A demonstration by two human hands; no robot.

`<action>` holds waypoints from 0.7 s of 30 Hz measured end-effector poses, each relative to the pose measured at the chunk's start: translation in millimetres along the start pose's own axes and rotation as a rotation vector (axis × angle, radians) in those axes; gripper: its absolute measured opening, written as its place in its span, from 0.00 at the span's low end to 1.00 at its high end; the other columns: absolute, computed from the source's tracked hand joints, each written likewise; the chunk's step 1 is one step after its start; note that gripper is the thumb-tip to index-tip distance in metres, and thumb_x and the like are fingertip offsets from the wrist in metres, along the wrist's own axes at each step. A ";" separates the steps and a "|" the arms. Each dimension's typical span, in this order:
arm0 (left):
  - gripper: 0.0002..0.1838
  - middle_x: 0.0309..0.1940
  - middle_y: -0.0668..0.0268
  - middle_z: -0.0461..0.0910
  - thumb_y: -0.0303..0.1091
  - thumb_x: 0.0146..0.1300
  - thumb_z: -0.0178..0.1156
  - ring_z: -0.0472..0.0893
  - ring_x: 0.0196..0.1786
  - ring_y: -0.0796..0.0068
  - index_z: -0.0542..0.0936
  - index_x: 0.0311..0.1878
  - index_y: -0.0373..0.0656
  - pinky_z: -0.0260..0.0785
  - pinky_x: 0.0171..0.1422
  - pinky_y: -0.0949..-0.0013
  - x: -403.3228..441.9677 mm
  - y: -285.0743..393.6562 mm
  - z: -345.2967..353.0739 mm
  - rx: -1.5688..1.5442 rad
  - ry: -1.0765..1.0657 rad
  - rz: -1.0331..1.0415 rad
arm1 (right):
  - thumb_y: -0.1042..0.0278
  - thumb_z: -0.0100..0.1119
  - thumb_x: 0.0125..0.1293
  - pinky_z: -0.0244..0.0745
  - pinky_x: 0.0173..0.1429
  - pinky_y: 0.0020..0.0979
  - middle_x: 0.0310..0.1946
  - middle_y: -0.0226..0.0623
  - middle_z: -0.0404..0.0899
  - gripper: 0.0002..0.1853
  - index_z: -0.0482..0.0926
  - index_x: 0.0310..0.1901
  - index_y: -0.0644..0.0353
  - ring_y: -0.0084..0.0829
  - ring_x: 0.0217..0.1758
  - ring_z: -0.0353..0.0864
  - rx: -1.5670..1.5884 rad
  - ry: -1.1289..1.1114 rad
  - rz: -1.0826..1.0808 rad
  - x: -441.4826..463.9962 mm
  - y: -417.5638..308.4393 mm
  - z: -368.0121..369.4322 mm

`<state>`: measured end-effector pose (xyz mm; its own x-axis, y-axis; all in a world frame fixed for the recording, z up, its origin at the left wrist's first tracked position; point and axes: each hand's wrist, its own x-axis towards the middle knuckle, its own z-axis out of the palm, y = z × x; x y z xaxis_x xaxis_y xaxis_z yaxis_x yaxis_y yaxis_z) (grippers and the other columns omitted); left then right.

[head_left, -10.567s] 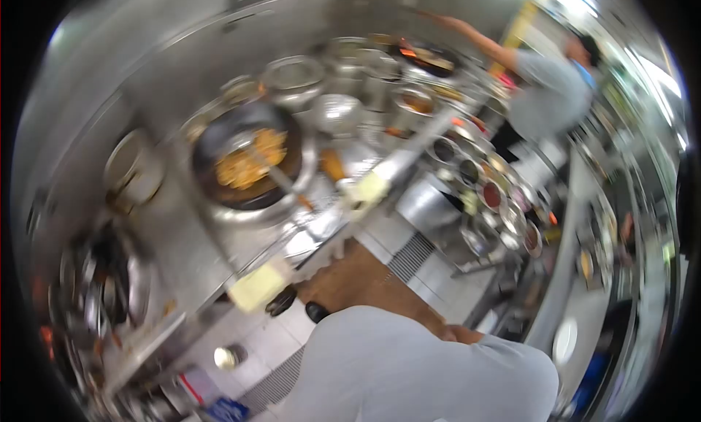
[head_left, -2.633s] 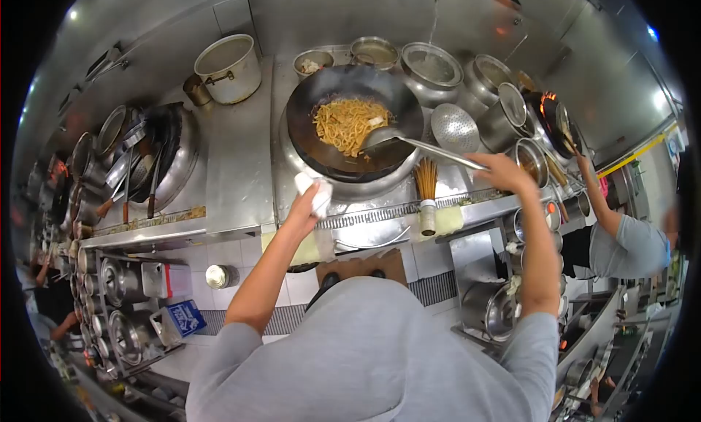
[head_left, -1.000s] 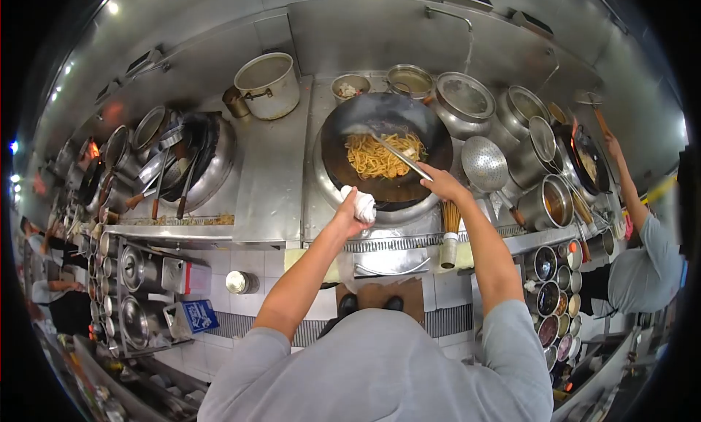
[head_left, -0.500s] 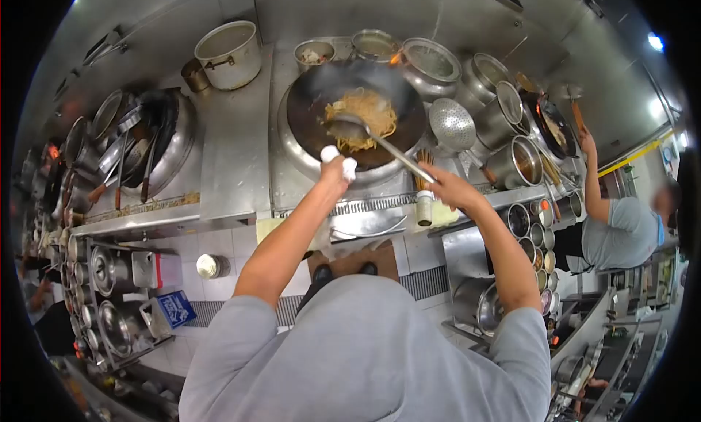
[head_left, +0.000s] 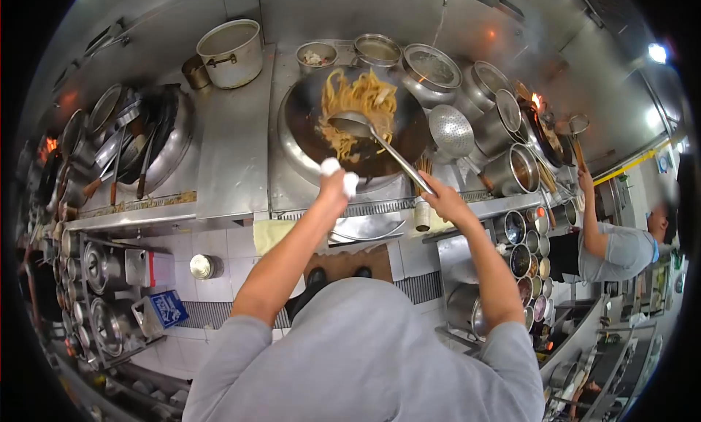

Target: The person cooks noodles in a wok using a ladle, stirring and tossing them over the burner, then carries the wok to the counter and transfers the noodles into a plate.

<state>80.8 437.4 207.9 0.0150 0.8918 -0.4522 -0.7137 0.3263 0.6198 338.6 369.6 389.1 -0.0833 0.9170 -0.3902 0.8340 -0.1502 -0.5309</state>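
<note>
My left hand (head_left: pixel 334 190) is closed around a folded white cloth (head_left: pixel 349 182) at the near rim of a large dark wok (head_left: pixel 299 109). Whatever part of the wok lies under the cloth is hidden. My right hand (head_left: pixel 445 198) grips the handle of a metal ladle (head_left: pixel 398 158), its bowl inside the wok. Brown noodles (head_left: pixel 358 93) fly up in a loose heap toward the wok's far side, behind and around the ladle bowl. Just beside my right hand, a bamboo brush (head_left: pixel 422 212) stands at the stove's front edge.
Behind the wok sit a small bowl of food (head_left: pixel 316 55) and several metal pots. A perforated skimmer (head_left: pixel 451 131) lies to the right. Another wok (head_left: pixel 164 133) with utensils is at left, near a tall pot (head_left: pixel 231 55). A co-worker (head_left: pixel 613 239) works at the far right.
The noodles have risen from the wok's bottom into a spread, tossed mass. The ladle bowl and my right hand have shifted slightly. My left hand stays at the near rim with the cloth.
</note>
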 end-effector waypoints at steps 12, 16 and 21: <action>0.12 0.38 0.63 0.78 0.23 0.64 0.47 0.80 0.34 0.67 0.71 0.48 0.46 0.75 0.34 0.63 -68.1 -11.0 -4.3 0.047 0.027 0.108 | 0.61 0.55 0.67 0.77 0.39 0.40 0.39 0.56 0.80 0.31 0.60 0.71 0.38 0.48 0.32 0.80 -0.374 0.399 -0.386 35.4 57.5 8.3; 0.08 0.33 0.63 0.75 0.25 0.65 0.50 0.78 0.31 0.67 0.68 0.47 0.44 0.74 0.31 0.62 -21.0 -6.2 3.8 -0.014 0.021 0.136 | 0.66 0.57 0.65 0.75 0.44 0.36 0.39 0.54 0.80 0.30 0.62 0.69 0.49 0.46 0.40 0.80 0.337 0.075 0.042 -22.2 44.4 21.2; 0.08 0.30 0.63 0.74 0.31 0.65 0.52 0.76 0.27 0.68 0.66 0.46 0.44 0.68 0.22 0.63 30.5 14.4 17.8 0.023 0.103 -0.067 | 0.65 0.58 0.65 0.75 0.46 0.37 0.31 0.40 0.77 0.29 0.62 0.67 0.58 0.37 0.38 0.79 0.133 0.409 -0.228 59.3 138.6 175.3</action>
<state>83.4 474.9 214.5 -0.0107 0.8312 -0.5559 -0.6973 0.3922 0.5999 353.6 338.3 160.5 -0.0124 0.9981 0.0605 0.7399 0.0499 -0.6708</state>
